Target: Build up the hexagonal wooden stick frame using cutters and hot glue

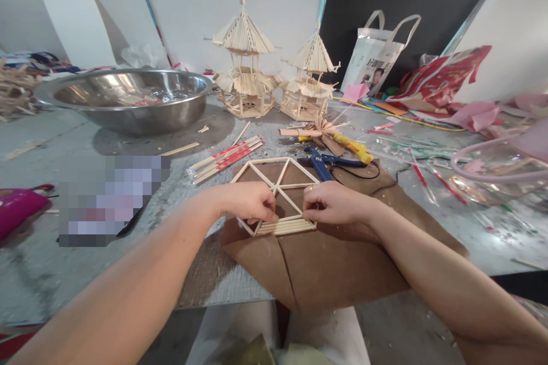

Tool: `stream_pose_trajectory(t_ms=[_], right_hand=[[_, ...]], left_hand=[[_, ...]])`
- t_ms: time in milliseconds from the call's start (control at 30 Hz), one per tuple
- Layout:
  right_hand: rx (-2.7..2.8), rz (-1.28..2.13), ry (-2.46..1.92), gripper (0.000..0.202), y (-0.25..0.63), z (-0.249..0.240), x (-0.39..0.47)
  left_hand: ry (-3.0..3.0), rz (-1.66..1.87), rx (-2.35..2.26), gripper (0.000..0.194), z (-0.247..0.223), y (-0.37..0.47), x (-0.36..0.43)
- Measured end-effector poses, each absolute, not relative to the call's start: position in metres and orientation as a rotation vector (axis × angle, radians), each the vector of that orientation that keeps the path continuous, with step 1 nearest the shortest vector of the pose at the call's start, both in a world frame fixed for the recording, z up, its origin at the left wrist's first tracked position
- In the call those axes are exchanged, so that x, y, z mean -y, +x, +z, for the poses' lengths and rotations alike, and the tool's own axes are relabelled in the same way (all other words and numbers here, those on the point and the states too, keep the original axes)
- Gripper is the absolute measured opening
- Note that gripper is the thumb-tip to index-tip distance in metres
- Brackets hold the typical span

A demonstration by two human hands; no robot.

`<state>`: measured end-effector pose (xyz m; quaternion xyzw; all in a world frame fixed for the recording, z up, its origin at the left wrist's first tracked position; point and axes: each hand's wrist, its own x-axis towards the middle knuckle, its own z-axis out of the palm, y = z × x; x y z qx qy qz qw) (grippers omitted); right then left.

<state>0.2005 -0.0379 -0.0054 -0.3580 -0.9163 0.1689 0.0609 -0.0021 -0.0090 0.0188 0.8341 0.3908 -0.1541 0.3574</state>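
As left hand (260, 203) and right hand (329, 203) pinch its front, stick frame (277, 187) looks light, brittle.
Near counter's (38, 274) front edge; grip outer joints (289, 159).

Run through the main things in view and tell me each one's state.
Stick frame: spoked, near section partly filled
Left hand: fingers curled at the stick row, grip unclear
Right hand: fingers curled at its right end, grip unclear
Brown sheet: flat, creased, under the frame
Glue gun: lying down
Stick packet: lying flat
Taller tower: upright, roofed
Shorter tower: upright, roofed
Basin: upright, things inside
Tote bag: handles raised
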Motion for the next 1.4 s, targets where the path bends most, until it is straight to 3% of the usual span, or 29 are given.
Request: stream_pose_trajectory(t_ms=[767, 867, 1033, 1400], right_hand=[[2.77, 0.511, -1.048, 0.013, 0.201, -0.004, 0.04], [2.73, 0.482, -1.039, 0.012, 0.201, -0.002, 0.042], [2.619, 0.365, -0.996, 0.009, 0.202, -0.003, 0.041], [2.465, 0.174, -1.021, 0.01, 0.204, -0.012, 0.037]], left_hand=[[2.215, -0.431, -0.987, 0.027, 0.018, -0.004, 0.007], [2.313, -0.297, -1.037, 0.033, 0.02, -0.002, 0.008], [2.58, 0.214, -1.147, 0.034, 0.017, 0.011, 0.017], [2.575, 0.249, -1.07, 0.04, 0.002, 0.02, 0.021]])
